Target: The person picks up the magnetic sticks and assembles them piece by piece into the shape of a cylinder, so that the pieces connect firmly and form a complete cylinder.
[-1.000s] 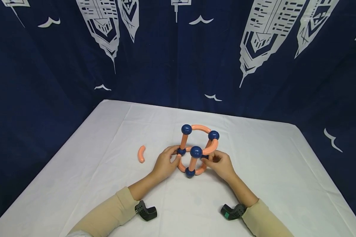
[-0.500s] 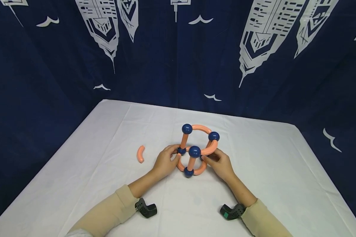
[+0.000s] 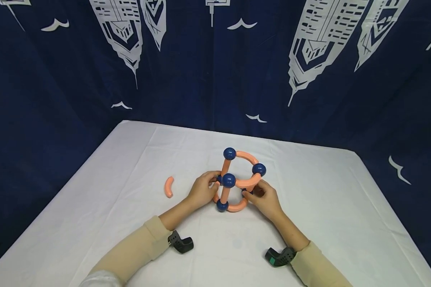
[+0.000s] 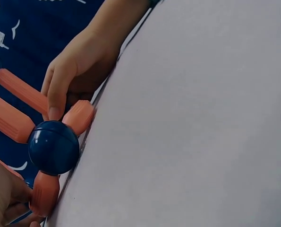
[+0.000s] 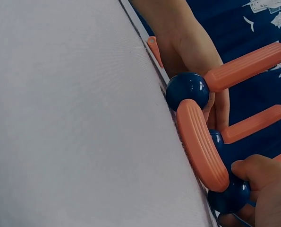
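Note:
A ball-and-stick magnetic building toy stands on the table, made of blue balls (image 3: 228, 180) joined by straight and curved orange rods (image 3: 249, 181). Two curved rods link three upper balls; the upper left side has none. My left hand (image 3: 202, 189) grips the lower ring at its left, fingers round the lower left ball (image 3: 220, 179) and the curved rod beside it. At the lower right, my right hand (image 3: 267, 199) pinches a ball (image 5: 230, 195) between thumb and fingers. One loose curved orange rod (image 3: 169, 187) lies left of my left hand.
White cloth covers the table (image 3: 309, 223), its far edge against a dark blue curtain (image 3: 215, 71) printed with buildings and birds. Each wrist wears a black camera mount (image 3: 280, 257).
The toy has turned clockwise as seen from above: its front balls shifted left, its back upper ball right. My left hand moved slightly away from me with it. The loose rod stays put.

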{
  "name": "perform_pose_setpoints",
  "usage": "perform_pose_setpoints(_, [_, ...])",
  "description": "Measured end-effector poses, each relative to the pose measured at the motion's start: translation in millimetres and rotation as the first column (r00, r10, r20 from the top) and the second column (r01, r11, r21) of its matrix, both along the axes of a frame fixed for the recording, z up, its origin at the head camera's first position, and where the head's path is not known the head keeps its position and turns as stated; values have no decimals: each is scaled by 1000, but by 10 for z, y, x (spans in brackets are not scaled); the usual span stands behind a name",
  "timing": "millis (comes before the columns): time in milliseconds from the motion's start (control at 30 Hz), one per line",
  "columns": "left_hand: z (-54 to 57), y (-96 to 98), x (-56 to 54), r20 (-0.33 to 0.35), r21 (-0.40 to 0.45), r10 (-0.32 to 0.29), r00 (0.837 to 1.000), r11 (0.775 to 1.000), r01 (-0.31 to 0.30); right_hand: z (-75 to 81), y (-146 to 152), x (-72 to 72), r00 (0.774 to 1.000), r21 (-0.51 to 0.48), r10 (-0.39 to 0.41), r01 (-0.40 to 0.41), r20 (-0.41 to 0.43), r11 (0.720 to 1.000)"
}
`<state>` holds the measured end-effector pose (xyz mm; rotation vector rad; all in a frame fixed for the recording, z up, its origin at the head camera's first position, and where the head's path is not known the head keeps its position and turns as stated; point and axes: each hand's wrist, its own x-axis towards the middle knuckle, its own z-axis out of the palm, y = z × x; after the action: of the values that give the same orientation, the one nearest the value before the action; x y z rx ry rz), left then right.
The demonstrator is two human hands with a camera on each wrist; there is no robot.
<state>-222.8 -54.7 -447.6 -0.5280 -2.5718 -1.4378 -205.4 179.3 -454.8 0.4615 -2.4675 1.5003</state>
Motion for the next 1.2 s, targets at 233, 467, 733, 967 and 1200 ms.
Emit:
perform_pose_setpoints(233, [-15,-9,-51,11,0,-19,1000,1000,19,-5,-2,-11,1000,7,29,-29,9,1000])
perform_pose_setpoints(467, [7,-41,-37,10,-39,-39,999,998,40,-13,-12,-17,999,-9,39,-38,16,999])
perform_pose_setpoints(733, [114,-157,59,25,-164,-42,999,985,46,11,-2,-7,999,2,29,-29,28,1000])
perform_pose_setpoints(967, [186,-387,153,16,-207,34,999,978,-30,-5,7,-9,1000,17,23,-23,3,1000])
perform_pose_setpoints(1200, [267,-680,185,-17,-226,168,986,960,-168,-12,3,-14,1000,11,25,-26,12,1000])
